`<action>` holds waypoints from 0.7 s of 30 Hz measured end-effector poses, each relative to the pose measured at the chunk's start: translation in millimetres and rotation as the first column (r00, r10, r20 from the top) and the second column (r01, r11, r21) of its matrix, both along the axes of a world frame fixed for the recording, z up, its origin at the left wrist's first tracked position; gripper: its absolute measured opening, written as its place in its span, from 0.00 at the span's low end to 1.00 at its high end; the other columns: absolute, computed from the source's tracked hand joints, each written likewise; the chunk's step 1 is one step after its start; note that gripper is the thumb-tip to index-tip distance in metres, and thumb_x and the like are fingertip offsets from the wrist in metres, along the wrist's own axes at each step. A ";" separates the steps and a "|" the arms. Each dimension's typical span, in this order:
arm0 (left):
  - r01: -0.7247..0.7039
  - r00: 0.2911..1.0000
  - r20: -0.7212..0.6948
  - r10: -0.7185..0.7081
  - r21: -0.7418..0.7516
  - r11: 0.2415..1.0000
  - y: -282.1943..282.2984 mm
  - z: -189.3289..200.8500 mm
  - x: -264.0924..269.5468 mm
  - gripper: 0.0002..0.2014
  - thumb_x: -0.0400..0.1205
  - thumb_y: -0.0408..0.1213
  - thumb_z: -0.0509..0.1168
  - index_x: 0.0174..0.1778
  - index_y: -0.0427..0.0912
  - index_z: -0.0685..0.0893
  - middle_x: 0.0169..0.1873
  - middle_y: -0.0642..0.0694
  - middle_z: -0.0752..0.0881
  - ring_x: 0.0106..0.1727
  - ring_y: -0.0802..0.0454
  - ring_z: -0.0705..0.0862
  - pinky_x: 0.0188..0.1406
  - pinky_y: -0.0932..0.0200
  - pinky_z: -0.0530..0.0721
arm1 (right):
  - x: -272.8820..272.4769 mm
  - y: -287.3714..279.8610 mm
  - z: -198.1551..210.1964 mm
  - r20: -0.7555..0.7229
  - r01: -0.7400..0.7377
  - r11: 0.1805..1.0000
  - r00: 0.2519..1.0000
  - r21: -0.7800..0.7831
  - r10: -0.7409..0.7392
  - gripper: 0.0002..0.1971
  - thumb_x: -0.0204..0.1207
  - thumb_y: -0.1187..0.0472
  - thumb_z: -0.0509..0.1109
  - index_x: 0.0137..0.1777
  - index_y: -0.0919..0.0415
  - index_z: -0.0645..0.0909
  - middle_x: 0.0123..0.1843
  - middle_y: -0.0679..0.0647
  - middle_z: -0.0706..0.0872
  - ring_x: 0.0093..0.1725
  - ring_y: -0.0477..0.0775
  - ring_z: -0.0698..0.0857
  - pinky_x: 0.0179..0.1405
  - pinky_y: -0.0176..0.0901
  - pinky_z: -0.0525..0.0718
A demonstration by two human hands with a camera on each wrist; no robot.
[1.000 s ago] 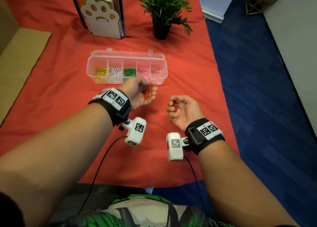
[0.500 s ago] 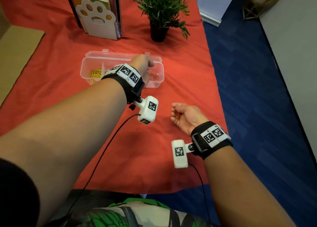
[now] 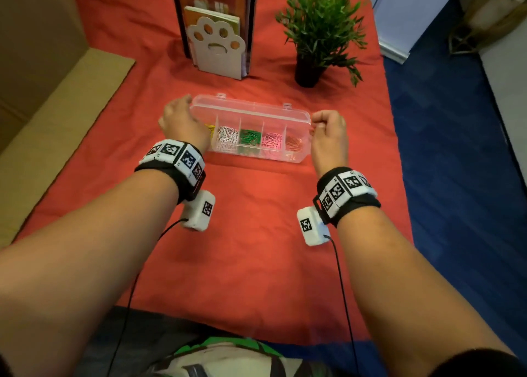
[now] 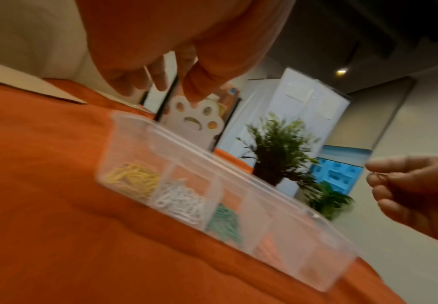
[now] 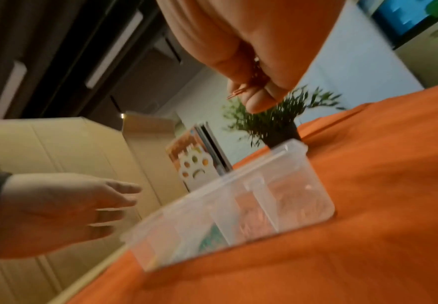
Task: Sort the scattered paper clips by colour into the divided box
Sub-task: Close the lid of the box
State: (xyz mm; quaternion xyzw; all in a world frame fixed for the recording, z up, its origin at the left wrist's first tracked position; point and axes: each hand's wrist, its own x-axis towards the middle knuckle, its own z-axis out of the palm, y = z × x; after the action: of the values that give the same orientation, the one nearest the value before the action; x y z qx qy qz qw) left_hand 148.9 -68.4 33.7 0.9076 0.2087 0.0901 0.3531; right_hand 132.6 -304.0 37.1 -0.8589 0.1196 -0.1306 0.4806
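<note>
Box (image 3: 296, 160) sits between left hand (image 3: 182, 121), fingers spread, and right hand (image 3: 328, 133) pinching orange clips (image 5: 241, 91).

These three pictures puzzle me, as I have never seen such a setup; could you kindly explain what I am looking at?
No machine here: a person sorts paper clips with bare hands. The big picture comes from a camera on the head, looking down. The other two come from small white cameras strapped at each wrist, looking along the fingers, so they appear tilted and blurred.

On the red cloth lies a clear divided box, its lid open. Its compartments hold yellow, white, green, pink and orange-red clips. Behind it stand a paw-shaped bookend with books and a potted plant.

The left hand reaches, fingers relaxed, at the box's left end and holds nothing. The right hand, at the right end, pinches a few orange-red clips.
</note>
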 end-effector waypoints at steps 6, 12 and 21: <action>0.073 0.954 -0.266 -0.138 -0.239 0.968 37.2 -8.0 3.0 0.25 0.81 0.32 0.58 0.76 0.37 0.67 0.70 0.35 0.77 0.70 0.42 0.77 0.69 0.57 0.72 | 11.3 18.7 -11.1 -0.421 -0.383 0.845 0.881 -0.372 0.214 0.22 0.70 0.76 0.58 0.63 0.64 0.81 0.65 0.65 0.78 0.61 0.65 0.81 0.63 0.45 0.76; 0.112 0.955 -0.249 -0.158 -0.189 0.976 44.5 -9.5 -5.0 0.19 0.77 0.37 0.66 0.64 0.40 0.81 0.51 0.34 0.89 0.53 0.39 0.87 0.52 0.51 0.83 | 4.7 15.3 4.2 -0.378 -0.252 0.914 0.918 -0.317 0.122 0.25 0.69 0.79 0.57 0.59 0.60 0.84 0.65 0.61 0.82 0.64 0.60 0.81 0.63 0.41 0.76; 0.131 0.959 -0.234 -0.160 -0.135 0.982 55.7 -13.2 -23.1 0.19 0.79 0.44 0.64 0.64 0.41 0.81 0.54 0.36 0.89 0.56 0.41 0.86 0.59 0.49 0.83 | 10.5 12.8 -11.0 -0.421 -0.049 0.958 0.904 -0.282 -0.078 0.25 0.74 0.72 0.56 0.72 0.62 0.74 0.69 0.65 0.75 0.68 0.65 0.77 0.69 0.46 0.72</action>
State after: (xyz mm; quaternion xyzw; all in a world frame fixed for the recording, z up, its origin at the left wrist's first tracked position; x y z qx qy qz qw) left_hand 125.9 -12.6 20.5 0.9021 0.1878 -0.0609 0.3836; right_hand 143.1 -291.2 26.1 -0.9259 0.2085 0.0414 0.3124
